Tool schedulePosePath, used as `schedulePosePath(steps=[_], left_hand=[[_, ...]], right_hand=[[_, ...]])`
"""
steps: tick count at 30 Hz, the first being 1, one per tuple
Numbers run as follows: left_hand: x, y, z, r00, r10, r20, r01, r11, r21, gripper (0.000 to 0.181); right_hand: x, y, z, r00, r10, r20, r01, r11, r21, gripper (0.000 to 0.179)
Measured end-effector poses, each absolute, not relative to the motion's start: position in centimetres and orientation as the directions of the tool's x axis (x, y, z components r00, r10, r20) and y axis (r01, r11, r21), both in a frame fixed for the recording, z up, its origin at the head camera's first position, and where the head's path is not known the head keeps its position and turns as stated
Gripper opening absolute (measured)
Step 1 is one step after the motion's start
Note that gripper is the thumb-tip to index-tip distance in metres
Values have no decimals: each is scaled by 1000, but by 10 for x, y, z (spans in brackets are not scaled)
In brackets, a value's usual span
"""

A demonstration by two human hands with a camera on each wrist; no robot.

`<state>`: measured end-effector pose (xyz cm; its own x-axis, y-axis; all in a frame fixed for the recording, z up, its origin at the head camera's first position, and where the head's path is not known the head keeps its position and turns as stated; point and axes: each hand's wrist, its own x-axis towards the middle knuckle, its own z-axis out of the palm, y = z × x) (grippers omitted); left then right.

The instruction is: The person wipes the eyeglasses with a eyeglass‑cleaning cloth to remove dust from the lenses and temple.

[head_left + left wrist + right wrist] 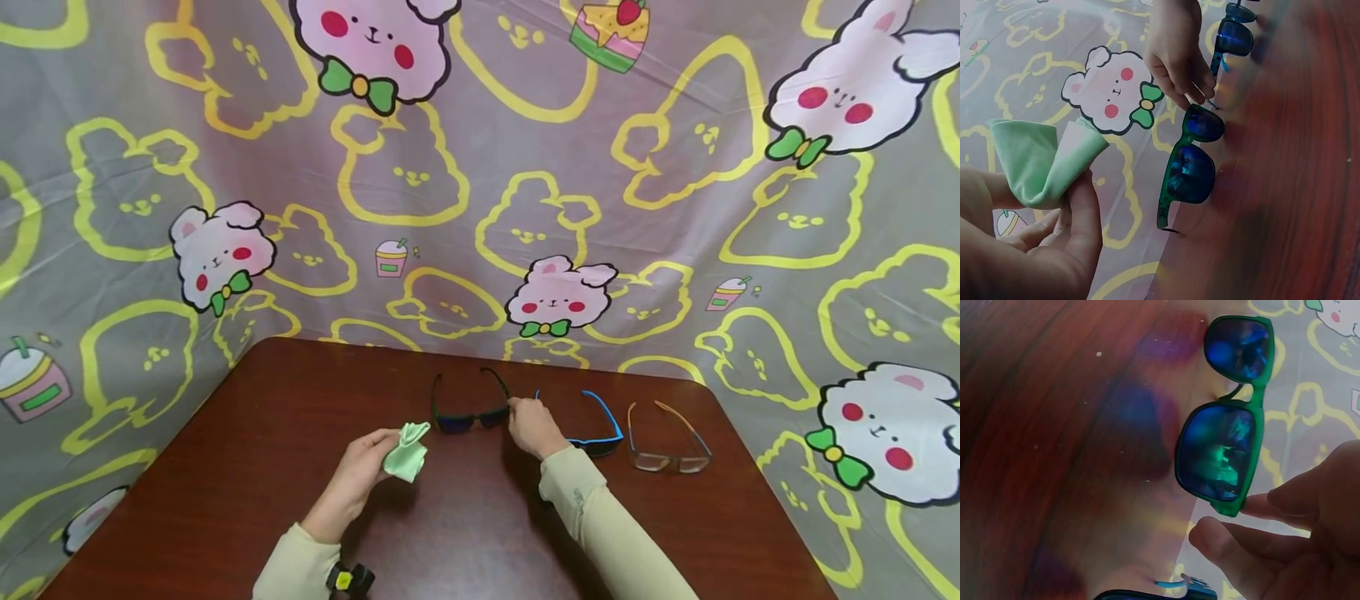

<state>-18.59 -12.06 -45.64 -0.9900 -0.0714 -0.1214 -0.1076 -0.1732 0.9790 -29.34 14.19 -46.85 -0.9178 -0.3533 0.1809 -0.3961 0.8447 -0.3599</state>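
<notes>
A folded light-green cloth (406, 452) is pinched between thumb and fingers of my left hand (356, 468), held above the table; its folds stand up in the left wrist view. Green-framed sunglasses (1259, 419) with blue mirrored lenses stand on the table, lenses toward me and temples pointing back. My right hand (535, 427) is at their right front corner, thumb and fingers closing round it by the hinge. The right temple is partly hidden by that hand.
Blue-framed sunglasses (606, 415) lie just right of my right hand, partly behind it. Farther right are clear-lensed glasses (669, 462) with orange-tan temples. The brown table (315, 392) ends at a patterned curtain (450, 192) behind and at both sides.
</notes>
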Motion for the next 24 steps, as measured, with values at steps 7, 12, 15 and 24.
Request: schedulePosePath(steps=[7,12,15,24], left_hand=[[-186,-122,-457,-993,-57,-102,-90,-182,979,34],[-187,-123,-458,-994,-58,-89,-76,-195,978,37],[-188,-124,-457,-994,-60,-90,-75,-211,975,39],[-185,-128,-449,-995,-41,-96,-82,-274,958,38]], right_hand=[[-291,139,-472,-904,-374,206,-424,840,-339,27],[-285,137,-470,-878,-425,221,-477,821,-315,23],[-281,136,-470,-863,-455,219,-503,815,-290,22],[-273,130,-473,-808,-517,282,-576,796,-189,21]])
